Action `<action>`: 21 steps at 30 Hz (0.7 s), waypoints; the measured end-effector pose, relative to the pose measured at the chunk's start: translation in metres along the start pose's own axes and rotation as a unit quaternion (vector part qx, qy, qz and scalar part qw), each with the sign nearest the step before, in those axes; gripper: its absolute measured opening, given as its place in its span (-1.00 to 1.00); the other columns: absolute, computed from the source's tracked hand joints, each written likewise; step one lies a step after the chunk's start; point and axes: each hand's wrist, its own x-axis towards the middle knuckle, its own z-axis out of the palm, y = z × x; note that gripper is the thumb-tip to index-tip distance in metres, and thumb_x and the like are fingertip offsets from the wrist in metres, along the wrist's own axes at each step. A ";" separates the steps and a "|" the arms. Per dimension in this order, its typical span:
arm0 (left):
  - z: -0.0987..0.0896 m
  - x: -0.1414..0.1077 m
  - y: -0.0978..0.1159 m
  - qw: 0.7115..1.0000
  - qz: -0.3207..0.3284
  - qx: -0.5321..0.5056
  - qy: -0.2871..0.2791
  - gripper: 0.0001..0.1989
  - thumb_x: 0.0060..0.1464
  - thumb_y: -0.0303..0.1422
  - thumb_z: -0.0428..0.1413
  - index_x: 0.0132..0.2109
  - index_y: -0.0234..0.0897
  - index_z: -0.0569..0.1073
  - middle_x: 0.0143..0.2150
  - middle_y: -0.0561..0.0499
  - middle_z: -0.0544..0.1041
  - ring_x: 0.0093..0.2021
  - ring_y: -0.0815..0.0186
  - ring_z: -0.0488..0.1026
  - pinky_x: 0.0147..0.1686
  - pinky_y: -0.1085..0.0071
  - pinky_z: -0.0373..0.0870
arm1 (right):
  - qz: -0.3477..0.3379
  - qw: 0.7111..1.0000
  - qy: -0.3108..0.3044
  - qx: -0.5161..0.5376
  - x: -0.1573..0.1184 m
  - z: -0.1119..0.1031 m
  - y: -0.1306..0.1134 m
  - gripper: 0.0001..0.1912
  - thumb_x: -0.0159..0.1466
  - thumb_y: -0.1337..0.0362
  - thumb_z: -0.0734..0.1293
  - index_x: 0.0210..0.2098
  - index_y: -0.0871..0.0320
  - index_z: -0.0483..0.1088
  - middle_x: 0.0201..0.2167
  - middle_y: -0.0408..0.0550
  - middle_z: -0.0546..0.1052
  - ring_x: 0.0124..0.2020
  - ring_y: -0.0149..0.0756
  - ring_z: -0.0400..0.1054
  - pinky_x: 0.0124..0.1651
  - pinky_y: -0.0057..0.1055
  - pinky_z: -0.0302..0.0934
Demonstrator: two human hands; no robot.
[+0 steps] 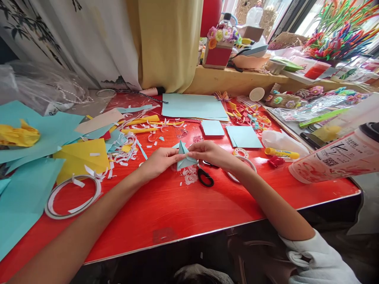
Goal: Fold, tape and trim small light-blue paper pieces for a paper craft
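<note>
A small folded piece of light blue paper (182,158) is held up above the middle of the red table. My left hand (161,161) pinches its left side between thumb and fingers. On the right side, my right hand (211,153) grips it the same way. The paper has a pointed fold standing up between the two hands. Black-handled scissors (205,178) lie just below my right hand, partly covered by it. White paper scraps (190,175) are scattered under the folded paper.
Light blue squares (212,128) and larger sheets (194,106) lie beyond my hands. A tape roll (50,204) and yellow paper (81,157) are at left. At right are another roll (253,165), a yellow glue stick (282,153) and a large cup (334,157).
</note>
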 end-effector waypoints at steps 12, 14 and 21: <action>0.001 0.002 0.001 0.999 -0.046 -0.027 -0.014 -0.80 -0.04 -0.27 0.07 -0.42 -0.36 0.40 -0.57 0.09 0.37 -0.51 0.44 0.32 -0.41 0.50 0.25 | 0.017 0.999 -0.014 -0.032 0.003 -0.003 0.008 -0.66 0.17 0.06 0.23 -0.35 0.24 0.39 -0.51 -0.12 0.36 -0.53 -0.49 0.16 -0.45 -0.48 0.06; 0.001 0.002 0.000 0.999 -0.033 -0.017 -0.014 -0.80 -0.03 -0.28 0.07 -0.45 -0.35 0.38 -0.57 0.10 0.37 -0.51 0.44 0.33 -0.42 0.51 0.25 | 0.016 0.998 -0.009 -0.062 0.003 -0.003 0.008 -0.66 0.16 0.05 0.23 -0.39 0.24 0.38 -0.54 -0.14 0.32 -0.55 -0.50 0.12 -0.48 -0.49 0.01; 0.003 0.002 -0.001 1.000 -0.019 0.008 -0.013 -0.80 -0.01 -0.26 0.05 -0.44 -0.33 0.35 -0.57 0.12 0.35 -0.51 0.44 0.32 -0.43 0.51 0.23 | -0.001 0.994 -0.003 -0.112 0.002 -0.004 0.006 -0.68 0.18 0.09 0.22 -0.54 0.23 0.29 -0.63 -0.22 0.18 -0.59 -0.53 0.00 -0.54 -0.49 -0.09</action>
